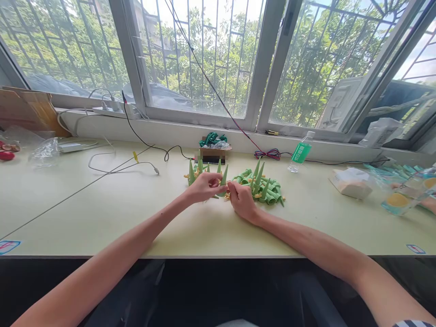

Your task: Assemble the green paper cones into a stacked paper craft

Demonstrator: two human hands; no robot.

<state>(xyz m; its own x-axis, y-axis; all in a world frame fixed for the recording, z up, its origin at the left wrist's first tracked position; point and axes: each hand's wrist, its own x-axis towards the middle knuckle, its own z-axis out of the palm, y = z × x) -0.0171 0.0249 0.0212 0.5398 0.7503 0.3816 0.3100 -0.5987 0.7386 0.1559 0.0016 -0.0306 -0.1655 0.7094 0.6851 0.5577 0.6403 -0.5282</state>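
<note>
My left hand (pixel 204 187) has its thumb and fingers bent around a slim green cone (pixel 225 175), which stands point up. Close against it, my right hand (pixel 242 202) is closed in a pinch; whatever is between its fingertips is too small to make out. Small yellow-orange bits show by the fingertips. Right of my hands lies a pile of green rolled tube-like pieces (pixel 271 196), with several pointed green cones (pixel 259 178) standing among them. More upright green cones (pixel 191 174) with yellow-orange bits stand behind my left hand, partly hidden by it.
Behind the cones is a small cardboard box (pixel 229 148) with green material, beside a dark phone-like object (pixel 214 160). A bottle (pixel 299 153) and a tissue pack (pixel 350 183) stand to the right. Cables (pixel 119 170) lie left. Another person's hand (pixel 429 204) shows far right.
</note>
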